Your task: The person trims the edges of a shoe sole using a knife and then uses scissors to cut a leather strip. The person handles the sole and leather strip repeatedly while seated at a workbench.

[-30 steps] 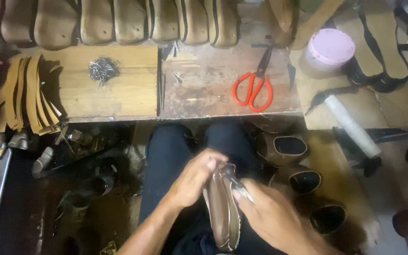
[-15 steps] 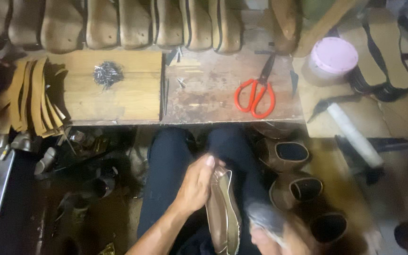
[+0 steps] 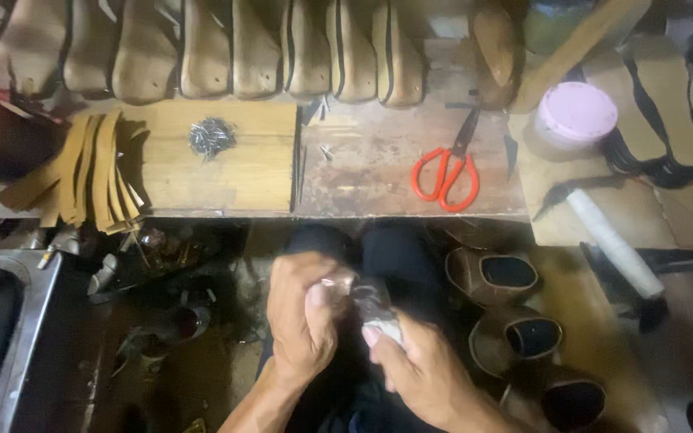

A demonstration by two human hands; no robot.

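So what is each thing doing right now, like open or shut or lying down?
Left hand: curled around a small shiny thing over the lap.
Right hand: pinching the same small thing; what it is, too blurred to tell.
Scissors: lying flat on the bench, blades shut.
Pink-lidded tub: lid on.
Nails: heaped in a loose pile.
Soles: lined up in a row.

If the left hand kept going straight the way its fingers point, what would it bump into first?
The left hand points up and right, so it would first press into the small pale object both hands grip, then the right hand's fingers. Depth is hard to judge.
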